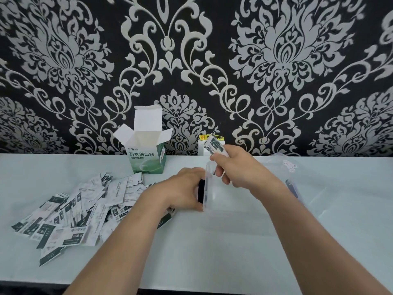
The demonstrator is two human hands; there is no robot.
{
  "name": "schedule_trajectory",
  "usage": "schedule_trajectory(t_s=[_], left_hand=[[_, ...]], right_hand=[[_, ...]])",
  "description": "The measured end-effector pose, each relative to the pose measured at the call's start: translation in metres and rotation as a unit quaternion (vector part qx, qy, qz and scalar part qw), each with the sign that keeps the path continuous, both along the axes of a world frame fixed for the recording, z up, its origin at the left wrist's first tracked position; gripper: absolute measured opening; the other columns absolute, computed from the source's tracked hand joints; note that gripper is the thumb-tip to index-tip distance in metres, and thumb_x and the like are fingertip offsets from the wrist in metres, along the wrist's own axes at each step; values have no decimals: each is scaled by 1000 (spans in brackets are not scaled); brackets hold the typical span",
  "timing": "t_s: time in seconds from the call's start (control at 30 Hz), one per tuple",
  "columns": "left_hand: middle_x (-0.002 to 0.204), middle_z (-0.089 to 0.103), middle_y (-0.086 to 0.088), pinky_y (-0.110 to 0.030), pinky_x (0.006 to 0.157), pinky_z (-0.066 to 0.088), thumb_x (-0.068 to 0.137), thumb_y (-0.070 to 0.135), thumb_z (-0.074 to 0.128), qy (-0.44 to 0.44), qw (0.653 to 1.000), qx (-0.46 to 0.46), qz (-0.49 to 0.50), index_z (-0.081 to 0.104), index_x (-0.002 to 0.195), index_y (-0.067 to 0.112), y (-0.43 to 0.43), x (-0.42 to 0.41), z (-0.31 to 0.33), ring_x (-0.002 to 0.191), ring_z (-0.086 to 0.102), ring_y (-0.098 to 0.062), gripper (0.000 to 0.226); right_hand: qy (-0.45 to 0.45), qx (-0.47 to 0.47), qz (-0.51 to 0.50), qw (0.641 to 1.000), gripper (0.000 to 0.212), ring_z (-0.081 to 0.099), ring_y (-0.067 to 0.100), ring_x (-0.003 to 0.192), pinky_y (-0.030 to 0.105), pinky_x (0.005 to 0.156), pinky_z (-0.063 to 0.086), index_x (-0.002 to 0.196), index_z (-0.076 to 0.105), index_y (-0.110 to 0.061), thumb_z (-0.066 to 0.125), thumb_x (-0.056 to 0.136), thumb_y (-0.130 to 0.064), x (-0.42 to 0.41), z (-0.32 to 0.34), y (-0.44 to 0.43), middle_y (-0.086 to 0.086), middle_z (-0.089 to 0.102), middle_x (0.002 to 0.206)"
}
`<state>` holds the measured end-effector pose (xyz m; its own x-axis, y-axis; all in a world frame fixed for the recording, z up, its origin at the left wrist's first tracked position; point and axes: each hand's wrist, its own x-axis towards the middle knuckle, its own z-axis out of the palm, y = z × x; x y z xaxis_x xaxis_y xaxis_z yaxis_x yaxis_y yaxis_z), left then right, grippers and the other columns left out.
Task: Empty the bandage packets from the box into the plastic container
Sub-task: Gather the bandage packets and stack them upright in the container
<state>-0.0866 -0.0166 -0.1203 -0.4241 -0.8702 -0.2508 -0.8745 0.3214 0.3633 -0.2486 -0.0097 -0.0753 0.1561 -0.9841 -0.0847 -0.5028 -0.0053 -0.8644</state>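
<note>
Head view, left to right: packets (80,209) lie heaped on the surface (212,252), apparently tipped out for easy picking. Box (146,154) stands upright behind them, flaps open; whether any remain inside can't be seen. Left hand (182,188) curls its fingers round the container (209,194) at its left end by the black clip, likely steadying it. Right hand (240,167) pinches one packet (213,145) over the container's far edge, poised to drop it in. Clear plastic (308,192), probably the lid, lies at right.
</note>
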Motion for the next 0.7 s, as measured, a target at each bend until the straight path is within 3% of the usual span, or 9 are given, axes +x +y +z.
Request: schedule_trajectory(t_s=[0.1,0.17,0.23,0.3,0.43,0.5,0.57,0.63,0.7], left_hand=[[121,45,10,-36,105,37,72,34,76,-1,1000,-6,-5,47,127,38,-5,-1,3,120,38,-15,62],[109,44,8,-38,99,41,75,31,72,-19,1000,-6,5,50,112,40,-7,-3,3,113,42,-18,44],[97,44,5,-33,86,45,79,28,69,-14,1000,-3,18,49,94,41,-6,-4,1,100,47,-19,28],[87,46,6,-26,70,42,78,23,67,8,999,-34,40,51,82,39,-5,-1,2,85,50,-16,23],[84,55,11,-21,62,42,86,16,62,66,977,-144,140,60,82,33,0,15,11,76,57,-12,18],[83,61,8,-20,57,45,89,16,64,188,941,-182,217,67,82,29,7,21,25,66,55,-8,15],[80,65,6,-22,61,50,86,15,69,339,879,-219,255,70,81,31,17,19,48,65,56,-10,16],[83,67,9,-17,69,51,83,10,71,398,842,-288,222,72,81,29,27,10,65,76,60,-3,19],[91,67,11,-17,76,53,83,5,69,375,851,-343,136,73,87,22,36,-5,71,85,62,-1,18]], right_hand=[[-43,27,-7,999,22,47,12,49,21,43,31,106,57,-8,45,98,-23,0,-1,0,1,59,68],[-164,89,-12,982,20,45,12,48,19,39,26,108,59,-9,47,98,-21,-1,1,1,4,56,70],[-350,172,-9,921,16,41,10,46,15,36,21,103,61,-10,48,98,-19,-2,4,2,5,52,68],[-468,216,-5,857,16,39,9,45,13,33,22,101,61,-11,47,98,-19,-3,6,1,4,50,66],[-523,235,-13,819,16,40,9,46,13,34,25,99,58,-11,46,98,-22,-5,8,-1,3,49,65],[-538,233,-35,809,16,43,11,48,14,36,29,100,57,-10,46,98,-22,-4,8,-2,4,51,66],[-558,233,-58,795,19,49,14,52,17,40,38,104,58,-8,47,97,-21,-1,7,-3,7,53,69],[-566,237,-69,787,23,56,18,55,22,47,46,107,59,-5,48,97,-23,4,5,-4,11,54,75],[-581,238,-45,777,32,61,21,61,27,61,52,116,59,-3,47,99,-27,11,6,-3,13,58,85]])
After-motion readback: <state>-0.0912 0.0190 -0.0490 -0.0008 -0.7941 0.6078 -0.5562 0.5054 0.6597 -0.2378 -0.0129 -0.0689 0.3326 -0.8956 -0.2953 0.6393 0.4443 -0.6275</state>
